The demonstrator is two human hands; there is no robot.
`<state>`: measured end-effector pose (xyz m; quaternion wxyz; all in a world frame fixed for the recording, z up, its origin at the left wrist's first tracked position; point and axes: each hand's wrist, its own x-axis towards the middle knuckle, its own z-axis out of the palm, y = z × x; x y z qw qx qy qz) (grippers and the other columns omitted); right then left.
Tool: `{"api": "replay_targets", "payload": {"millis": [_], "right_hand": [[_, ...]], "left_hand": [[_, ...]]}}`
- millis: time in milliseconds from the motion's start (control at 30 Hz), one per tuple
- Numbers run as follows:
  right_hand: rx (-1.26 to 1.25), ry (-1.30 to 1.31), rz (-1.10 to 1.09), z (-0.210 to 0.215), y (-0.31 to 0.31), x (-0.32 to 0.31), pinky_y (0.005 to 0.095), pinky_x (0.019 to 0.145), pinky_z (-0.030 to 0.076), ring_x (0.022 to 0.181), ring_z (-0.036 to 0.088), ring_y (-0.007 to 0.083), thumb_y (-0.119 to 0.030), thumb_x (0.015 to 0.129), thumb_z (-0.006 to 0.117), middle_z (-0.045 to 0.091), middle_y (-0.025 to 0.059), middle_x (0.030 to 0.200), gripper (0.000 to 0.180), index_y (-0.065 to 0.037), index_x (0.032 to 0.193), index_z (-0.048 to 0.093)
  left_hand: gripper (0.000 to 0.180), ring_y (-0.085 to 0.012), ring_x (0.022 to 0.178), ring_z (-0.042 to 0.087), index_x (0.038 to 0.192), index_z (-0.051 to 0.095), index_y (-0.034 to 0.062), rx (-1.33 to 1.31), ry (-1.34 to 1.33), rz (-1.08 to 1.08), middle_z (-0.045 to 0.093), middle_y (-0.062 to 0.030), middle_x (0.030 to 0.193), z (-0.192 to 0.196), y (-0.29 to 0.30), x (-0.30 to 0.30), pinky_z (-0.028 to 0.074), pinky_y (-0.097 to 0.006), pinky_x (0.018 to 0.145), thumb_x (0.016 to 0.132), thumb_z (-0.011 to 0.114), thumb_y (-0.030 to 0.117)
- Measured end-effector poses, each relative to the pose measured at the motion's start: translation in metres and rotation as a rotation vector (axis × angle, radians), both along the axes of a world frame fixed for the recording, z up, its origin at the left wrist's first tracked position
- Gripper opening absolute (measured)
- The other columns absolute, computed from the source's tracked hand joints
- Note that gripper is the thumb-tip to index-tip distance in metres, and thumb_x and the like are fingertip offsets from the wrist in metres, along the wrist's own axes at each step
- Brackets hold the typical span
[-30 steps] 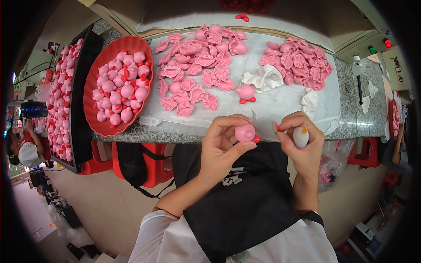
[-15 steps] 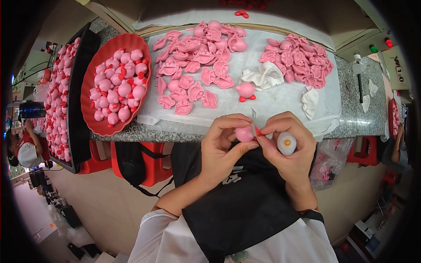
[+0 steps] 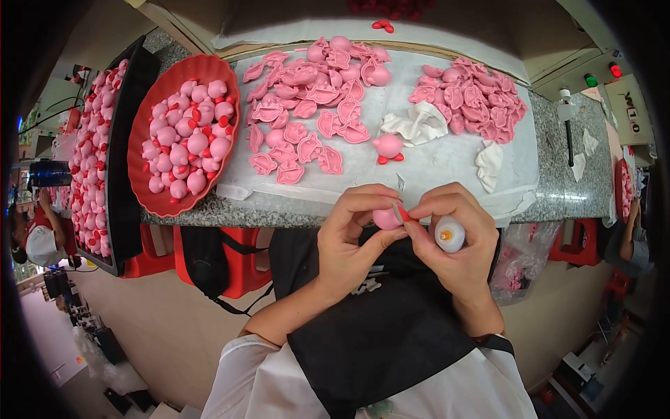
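My left hand (image 3: 352,237) grips a small round pink toy figure (image 3: 386,218) just below the table edge. My right hand (image 3: 453,234) pinches a small red piece (image 3: 403,214) against that figure with thumb and forefinger, and also holds a small white bottle with an orange tip (image 3: 450,233) in its other fingers. Both hands touch each other above my black apron (image 3: 377,328). One finished pink figure with red feet (image 3: 388,147) stands on the white sheet straight ahead.
A red oval tray (image 3: 150,192) of assembled pink figures sits at the left. Loose pink shell halves (image 3: 307,105) and a second pile (image 3: 474,98) lie on the white sheet, with crumpled white cloths (image 3: 419,126) between. A black tray of pink figures (image 3: 94,160) stands far left.
My hands came together: the right hand moved left from beside the figure and now presses the red piece onto it. The white bottle stayed in the right hand.
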<state>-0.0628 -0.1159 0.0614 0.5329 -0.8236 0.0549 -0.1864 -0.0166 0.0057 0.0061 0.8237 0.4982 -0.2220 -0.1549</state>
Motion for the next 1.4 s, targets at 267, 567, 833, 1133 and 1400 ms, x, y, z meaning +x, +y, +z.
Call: {"api": "replay_targets", "payload": {"millis": [267,567,833,1133,1400], "right_hand": [[0.018,-0.006,-0.040,-0.001,0.001,-0.003,0.0243,0.055,0.043,0.063,0.054,0.0175,0.005,0.053,0.061,0.053,0.0079,0.070,0.021,-0.001,0.072,0.055],[-0.016,-0.048,0.002,-0.006,-0.001,-0.002,0.0181,0.048,0.033,0.056,0.044,0.0073,0.007,0.057,0.061,0.052,0.0048,0.070,0.016,-0.001,0.069,0.055],[0.046,-0.004,-0.025,-0.004,0.002,-0.006,0.0183,0.050,0.034,0.058,0.046,0.0079,0.008,0.057,0.060,0.051,0.0052,0.070,0.016,-0.001,0.069,0.055],[-0.026,0.001,-0.004,-0.002,-0.002,-0.004,0.0189,0.052,0.035,0.059,0.046,0.0085,0.008,0.056,0.060,0.051,0.0056,0.069,0.016,0.000,0.069,0.054],[-0.364,0.134,-0.262,-0.028,-0.053,-0.006,0.0244,0.062,0.039,0.066,0.051,0.0180,0.007,0.062,0.056,0.053,0.0084,0.071,0.015,0.002,0.076,0.053]], "left_hand": [[0.033,-0.0153,0.093,0.048,0.095,0.045,-0.0002,-0.016,0.033,-0.012,0.044,-0.0116,0.102,0.002,0.000,-0.003,0.043,-0.026,0.079,0.066,0.058,-0.010],[0.033,-0.0151,0.093,0.047,0.096,0.045,-0.0003,0.018,0.000,-0.010,0.044,-0.0117,0.103,-0.002,0.001,0.001,0.042,-0.026,0.080,0.066,0.057,-0.010],[0.032,-0.0150,0.094,0.047,0.096,0.045,-0.0008,0.009,0.025,-0.028,0.044,-0.0117,0.103,0.000,0.000,-0.004,0.042,-0.027,0.080,0.067,0.057,-0.010],[0.034,-0.0164,0.094,0.048,0.096,0.043,-0.0003,-0.035,0.057,-0.057,0.043,-0.0128,0.103,0.000,0.000,-0.001,0.042,-0.027,0.079,0.067,0.057,-0.010],[0.038,-0.0245,0.091,0.051,0.096,0.040,0.0039,-0.164,0.282,-0.151,0.047,-0.0131,0.100,0.010,0.000,0.006,0.042,-0.033,0.078,0.066,0.063,0.002]]}}
